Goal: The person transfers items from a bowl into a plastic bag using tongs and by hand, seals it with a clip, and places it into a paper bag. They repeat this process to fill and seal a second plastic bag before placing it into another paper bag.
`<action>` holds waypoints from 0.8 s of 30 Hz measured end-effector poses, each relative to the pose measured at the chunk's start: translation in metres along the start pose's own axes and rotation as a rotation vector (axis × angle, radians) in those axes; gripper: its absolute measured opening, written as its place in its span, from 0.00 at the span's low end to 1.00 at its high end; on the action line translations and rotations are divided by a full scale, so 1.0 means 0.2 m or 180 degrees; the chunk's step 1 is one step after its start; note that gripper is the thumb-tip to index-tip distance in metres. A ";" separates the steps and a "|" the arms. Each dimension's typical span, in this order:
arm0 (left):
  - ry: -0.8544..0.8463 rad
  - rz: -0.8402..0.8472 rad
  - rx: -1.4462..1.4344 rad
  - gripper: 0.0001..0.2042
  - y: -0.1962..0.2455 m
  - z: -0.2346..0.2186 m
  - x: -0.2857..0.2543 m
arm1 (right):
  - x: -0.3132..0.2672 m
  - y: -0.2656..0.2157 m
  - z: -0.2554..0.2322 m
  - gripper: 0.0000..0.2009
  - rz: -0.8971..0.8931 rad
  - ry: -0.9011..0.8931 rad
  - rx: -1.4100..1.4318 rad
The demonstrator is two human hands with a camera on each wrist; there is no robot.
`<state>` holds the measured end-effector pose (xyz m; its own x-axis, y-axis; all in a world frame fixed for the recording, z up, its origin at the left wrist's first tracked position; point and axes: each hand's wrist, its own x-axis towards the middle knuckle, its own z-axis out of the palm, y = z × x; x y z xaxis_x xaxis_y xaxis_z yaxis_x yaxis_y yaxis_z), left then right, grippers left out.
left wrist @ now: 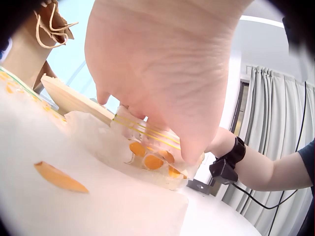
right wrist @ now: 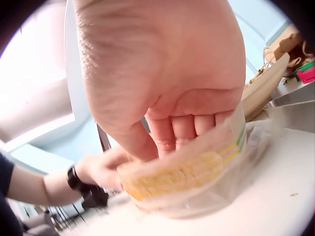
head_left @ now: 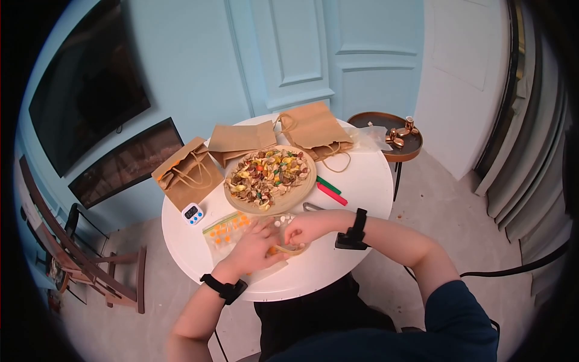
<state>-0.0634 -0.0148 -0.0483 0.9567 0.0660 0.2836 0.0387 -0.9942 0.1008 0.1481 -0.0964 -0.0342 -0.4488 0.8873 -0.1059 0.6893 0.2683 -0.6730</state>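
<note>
Both hands pinch one small clear zip bag [head_left: 286,248] at the near edge of the round white table [head_left: 362,181]. Left hand [head_left: 256,246] grips its left end, fingers curled over the yellow zip strip; right hand [head_left: 306,228] grips the right end, thumb and fingers clamped on the top. Orange pieces sit inside the bag, clear in the left wrist view [left wrist: 153,161]. The right wrist view shows the bag [right wrist: 197,177] bulging under the fingers [right wrist: 184,129]. Black wrist straps on both arms.

Just left of the hands lies a second zip bag [head_left: 226,230] with orange pieces, flat on the table. One loose orange piece [left wrist: 60,177] lies on the table by the left hand. A few white tablets [head_left: 279,222] lie just beyond the hands.

Toward the table's middle: a round wooden tray [head_left: 300,192] heaped with mixed nuts and coloured bits. A small white timer [head_left: 192,213] sits near the left edge. A pink marker [head_left: 332,194] and a green marker [head_left: 329,184] lie right of the tray, side by side.

At the far edge: three brown paper bags [head_left: 241,137], lying flat or tilted. Beyond the table's far right edge, a dark round side table [head_left: 386,120] carrying copper-coloured objects [head_left: 399,134].
</note>
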 end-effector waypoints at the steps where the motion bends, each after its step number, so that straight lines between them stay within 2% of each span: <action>1: 0.0014 0.0004 -0.0262 0.17 -0.01 0.01 0.00 | -0.02 0.02 -0.01 0.08 -0.0196 0.0298 0.0677; 2: 0.0026 0.0011 -0.0531 0.16 -0.01 0.03 0.00 | -0.05 0.02 -0.03 0.08 -0.0183 0.0310 0.0674; 4: 0.0019 -0.0139 -0.0846 0.15 0.00 -0.01 0.01 | -0.14 0.02 -0.12 0.07 0.0098 0.1822 0.1089; 5: -0.0002 -0.0303 -0.1146 0.15 0.01 -0.05 0.01 | -0.18 0.06 -0.15 0.07 0.0120 0.1822 0.1090; 7: 0.0112 -0.0328 -0.1206 0.14 0.01 -0.11 0.03 | -0.27 0.15 -0.20 0.10 0.0800 0.1952 -0.0519; 8: 0.0228 -0.0361 -0.1243 0.14 0.00 -0.13 0.05 | -0.30 0.16 -0.19 0.10 0.0820 0.1960 -0.0523; 10: 0.0274 -0.0364 -0.1220 0.12 -0.04 -0.17 0.08 | -0.35 0.17 -0.12 0.16 0.1314 0.1325 -0.1689; 11: 0.0321 -0.0392 -0.1187 0.10 -0.05 -0.18 0.09 | -0.37 0.15 -0.10 0.16 0.1327 0.1323 -0.1701; 13: 0.0316 -0.0499 -0.1222 0.09 -0.08 -0.17 0.10 | -0.41 0.10 -0.05 0.24 0.1591 0.0854 -0.1881; 14: 0.0295 -0.0609 -0.1243 0.07 -0.09 -0.17 0.10 | -0.42 0.09 -0.04 0.24 0.1595 0.0842 -0.1880; 16: 0.0305 -0.0639 -0.1391 0.07 -0.13 -0.16 0.10 | -0.43 0.10 -0.02 0.23 0.1725 0.0434 -0.1808; 18: 0.0325 -0.0644 -0.1541 0.06 -0.18 -0.16 0.10 | -0.45 0.18 -0.01 0.22 0.1610 0.0414 -0.1786; 20: -0.0121 -0.1186 -0.2219 0.07 -0.20 -0.19 0.08 | -0.46 0.22 -0.04 0.21 0.1494 0.0397 -0.1772; 22: -0.0268 -0.1303 -0.2338 0.08 -0.21 -0.19 0.06 | -0.47 0.22 -0.14 0.18 0.1581 -0.0329 -0.0660; 23: -0.0423 -0.1430 -0.2444 0.10 -0.22 -0.19 0.06 | -0.48 0.22 -0.19 0.18 0.1593 -0.0341 -0.0673; 24: -0.0408 -0.1430 -0.2464 0.10 -0.24 -0.17 0.05 | -0.50 0.23 -0.23 0.17 0.1537 -0.0485 0.0192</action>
<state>-0.0651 0.0369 -0.0186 0.9249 0.3780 -0.0411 0.2557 -0.5384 0.8030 0.2515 -0.1561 -0.0219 -0.1680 0.8388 -0.5178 0.8065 -0.1851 -0.5615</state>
